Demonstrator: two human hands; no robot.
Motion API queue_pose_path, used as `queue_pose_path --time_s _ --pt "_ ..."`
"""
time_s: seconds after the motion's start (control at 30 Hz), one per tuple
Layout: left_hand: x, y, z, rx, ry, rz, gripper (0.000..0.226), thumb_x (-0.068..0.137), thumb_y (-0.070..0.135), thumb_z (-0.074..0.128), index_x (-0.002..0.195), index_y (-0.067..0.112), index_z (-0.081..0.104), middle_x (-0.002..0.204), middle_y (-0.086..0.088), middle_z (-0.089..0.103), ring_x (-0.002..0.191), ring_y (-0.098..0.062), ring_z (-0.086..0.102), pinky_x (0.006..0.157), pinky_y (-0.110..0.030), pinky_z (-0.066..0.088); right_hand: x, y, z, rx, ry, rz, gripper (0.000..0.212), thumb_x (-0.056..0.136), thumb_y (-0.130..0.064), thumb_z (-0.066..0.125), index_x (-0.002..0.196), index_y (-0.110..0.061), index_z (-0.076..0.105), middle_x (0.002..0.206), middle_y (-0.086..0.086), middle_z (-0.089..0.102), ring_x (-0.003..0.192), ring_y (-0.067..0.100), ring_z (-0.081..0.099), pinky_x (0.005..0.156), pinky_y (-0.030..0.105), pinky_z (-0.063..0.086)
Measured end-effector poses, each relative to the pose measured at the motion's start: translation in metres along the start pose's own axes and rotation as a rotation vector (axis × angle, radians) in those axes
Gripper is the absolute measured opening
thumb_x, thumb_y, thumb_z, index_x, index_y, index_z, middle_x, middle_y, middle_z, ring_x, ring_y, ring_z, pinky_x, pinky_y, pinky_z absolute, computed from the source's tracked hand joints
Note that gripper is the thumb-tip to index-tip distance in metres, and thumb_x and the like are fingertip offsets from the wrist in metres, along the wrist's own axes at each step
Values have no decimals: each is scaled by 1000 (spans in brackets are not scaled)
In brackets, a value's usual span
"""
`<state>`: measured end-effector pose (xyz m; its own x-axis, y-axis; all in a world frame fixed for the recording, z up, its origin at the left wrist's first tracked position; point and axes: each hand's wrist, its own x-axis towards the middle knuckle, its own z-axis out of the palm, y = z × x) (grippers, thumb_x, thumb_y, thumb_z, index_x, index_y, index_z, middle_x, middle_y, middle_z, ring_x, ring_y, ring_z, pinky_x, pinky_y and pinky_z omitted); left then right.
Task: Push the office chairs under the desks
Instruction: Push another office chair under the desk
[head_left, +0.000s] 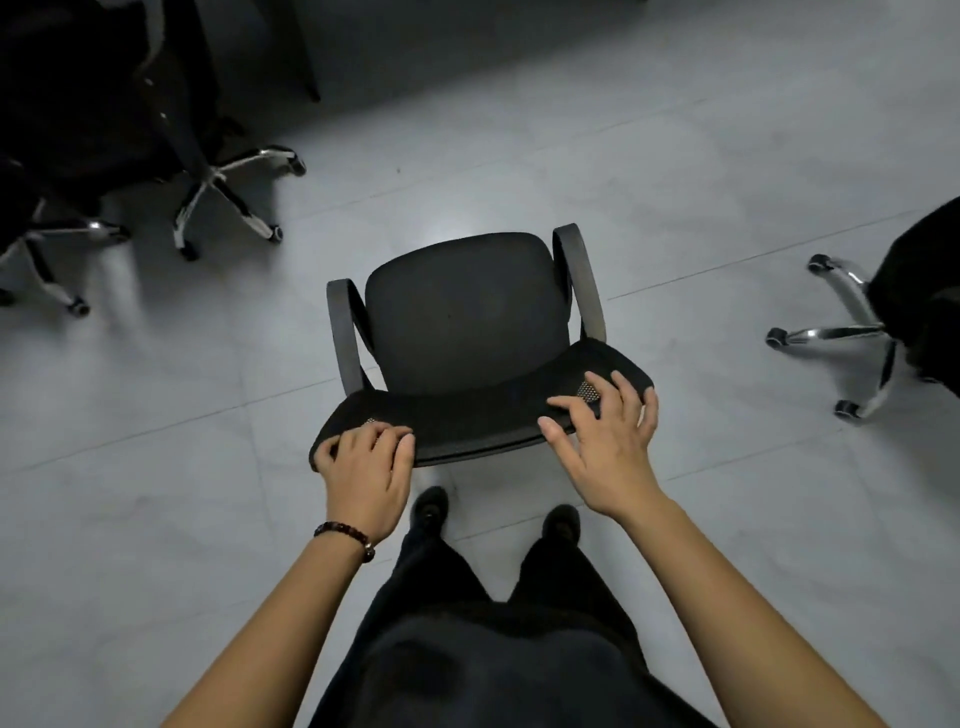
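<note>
A black mesh office chair (467, 322) with grey armrests stands right in front of me, seen from above and behind. My left hand (366, 470) curls over the left end of the backrest's top edge and grips it. My right hand (605, 441) lies on the right end of the same edge with its fingers spread, touching but not closed around it. The chair's wheeled base is hidden under the seat. A dark desk leg (304, 57) shows at the top, with shadowed floor beyond it.
Two black chairs with chrome star bases (223, 192) stand at the upper left. Another chair with a chrome base (852, 332) stands at the right edge. Pale tiled floor (675, 156) lies between my chair and the desk. My feet are just behind the chair.
</note>
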<state>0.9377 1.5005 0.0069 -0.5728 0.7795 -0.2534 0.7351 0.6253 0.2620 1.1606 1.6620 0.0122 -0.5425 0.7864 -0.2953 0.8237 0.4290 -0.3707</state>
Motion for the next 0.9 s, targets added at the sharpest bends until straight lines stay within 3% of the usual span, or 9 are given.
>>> queue_pose_path --time_s 0.3,0.9 --pt "59 28 -1 44 -3 -39 58 87 67 24 108 32 65 111 8 61 110 -16 49 95 -40 22 78 22 -33 -80 -50 -106 66 86 -79 20 128 -39 51 151 9 31 146 27 3 113 49 -22" --pt "352 -17 -91 60 66 10 63 87 67 20 107 29 66 109 6 61 105 -20 49 91 -42 24 364 -85 -78 -79 -11 -51 69 83 -81 21 128 -38 51 148 8 34 146 24 2 114 48 -20"
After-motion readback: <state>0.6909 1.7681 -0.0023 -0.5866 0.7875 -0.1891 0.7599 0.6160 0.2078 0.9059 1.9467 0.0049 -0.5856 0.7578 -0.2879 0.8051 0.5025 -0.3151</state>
